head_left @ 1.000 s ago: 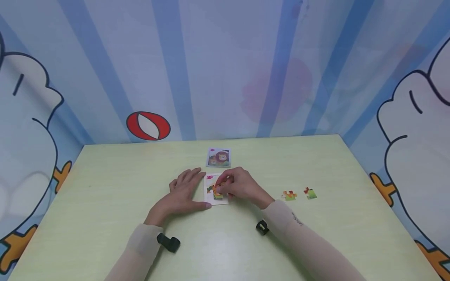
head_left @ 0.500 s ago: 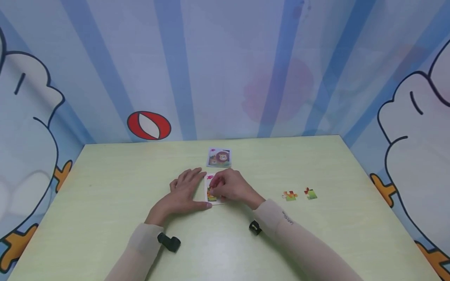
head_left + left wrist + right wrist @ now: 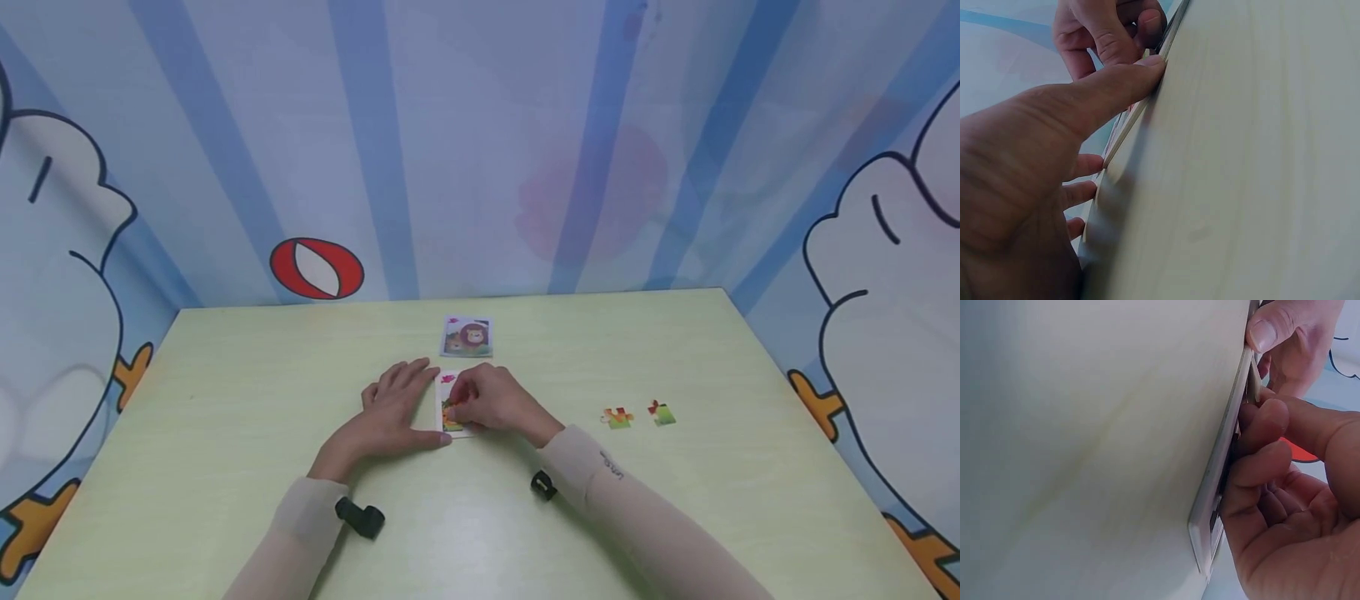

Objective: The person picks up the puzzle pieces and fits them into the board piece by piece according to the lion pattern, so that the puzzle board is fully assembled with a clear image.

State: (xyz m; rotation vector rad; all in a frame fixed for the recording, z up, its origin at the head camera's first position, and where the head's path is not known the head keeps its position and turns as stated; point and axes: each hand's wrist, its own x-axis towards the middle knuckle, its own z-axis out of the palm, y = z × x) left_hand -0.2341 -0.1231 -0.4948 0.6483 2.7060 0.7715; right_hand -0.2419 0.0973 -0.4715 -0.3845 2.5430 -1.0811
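A small puzzle board (image 3: 440, 398) with a white border and a pink mark lies flat at the middle of the table in the head view. My left hand (image 3: 382, 421) spreads along its left side; the thumb (image 3: 1152, 61) and fingertips touch its edge. Over the board's right part, my right hand (image 3: 495, 402) pinches a jigsaw piece (image 3: 1254, 384) between thumb and index finger. That piece is tilted up from the board in the right wrist view. The right hand covers much of the board, so the picture beneath is largely hidden.
Two loose jigsaw pieces, one orange and green (image 3: 618, 417) and one red and green (image 3: 663, 412), lie to the right. Behind the board is a lion picture card (image 3: 467, 337). A printed cloth wall (image 3: 480, 150) stands along the table's back edge.
My right hand has moved a little left and down over the board, bringing the piece towards its lower left part. The left hand has stayed in place.
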